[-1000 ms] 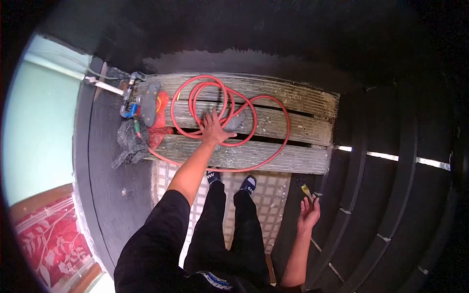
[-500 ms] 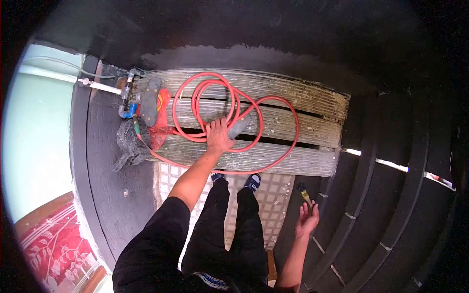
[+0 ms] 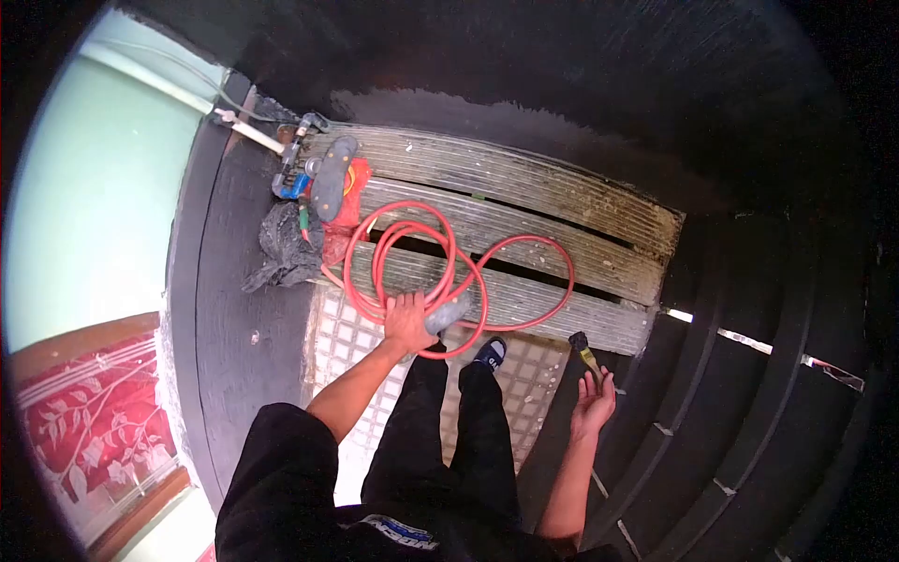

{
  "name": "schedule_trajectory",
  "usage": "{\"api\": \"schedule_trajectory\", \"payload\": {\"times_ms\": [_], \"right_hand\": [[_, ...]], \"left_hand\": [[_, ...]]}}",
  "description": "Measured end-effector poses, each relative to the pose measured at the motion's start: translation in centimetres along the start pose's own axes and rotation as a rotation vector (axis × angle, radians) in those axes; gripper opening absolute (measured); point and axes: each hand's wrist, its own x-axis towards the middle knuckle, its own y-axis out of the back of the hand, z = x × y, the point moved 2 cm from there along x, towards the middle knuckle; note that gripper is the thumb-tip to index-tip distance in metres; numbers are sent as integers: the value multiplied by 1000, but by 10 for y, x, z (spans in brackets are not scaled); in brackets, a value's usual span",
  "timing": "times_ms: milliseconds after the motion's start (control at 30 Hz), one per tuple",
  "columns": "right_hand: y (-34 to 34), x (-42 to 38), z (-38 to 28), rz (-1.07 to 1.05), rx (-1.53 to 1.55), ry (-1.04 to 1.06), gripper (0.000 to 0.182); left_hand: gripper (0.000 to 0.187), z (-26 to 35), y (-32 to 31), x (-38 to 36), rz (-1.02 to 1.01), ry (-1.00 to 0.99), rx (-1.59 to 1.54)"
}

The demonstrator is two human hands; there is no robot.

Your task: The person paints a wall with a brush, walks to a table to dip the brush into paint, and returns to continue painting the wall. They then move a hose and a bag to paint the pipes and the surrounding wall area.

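Observation:
My left hand [image 3: 409, 321] grips the coiled red hose [image 3: 440, 267] together with a grey piece [image 3: 449, 313] at the near edge of the weathered plank platform [image 3: 524, 201]. The coil hangs partly over that edge, above the white grid floor [image 3: 342, 337]. My right hand [image 3: 594, 401] is held low at my right side and holds a small paintbrush [image 3: 585, 356] with a yellow handle, its dark bristles pointing up.
At the platform's left end lie a grey sandal [image 3: 330, 187], a red bag [image 3: 348, 201], a black rag [image 3: 286, 248] and a pipe valve [image 3: 288, 169]. Dark painted slats [image 3: 749, 403] stand to the right, a dark wall behind, a pale green wall [image 3: 94, 187] at the left.
My left hand closed on the hose coil and dragged it from the middle of the planks toward me, to the near edge. My right hand with the brush hardly moved.

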Motion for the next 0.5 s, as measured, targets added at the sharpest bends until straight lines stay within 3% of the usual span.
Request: {"api": "schedule_trajectory", "payload": {"times_ms": [267, 500], "right_hand": [[-8, -3, -18, -94, -15, 26, 31], [-19, -5, -19, -132, -57, 33, 30]], "left_hand": [[90, -25, -16, -94, -61, -57, 47], [88, -77, -21, -169, -212, 27, 176]]}}
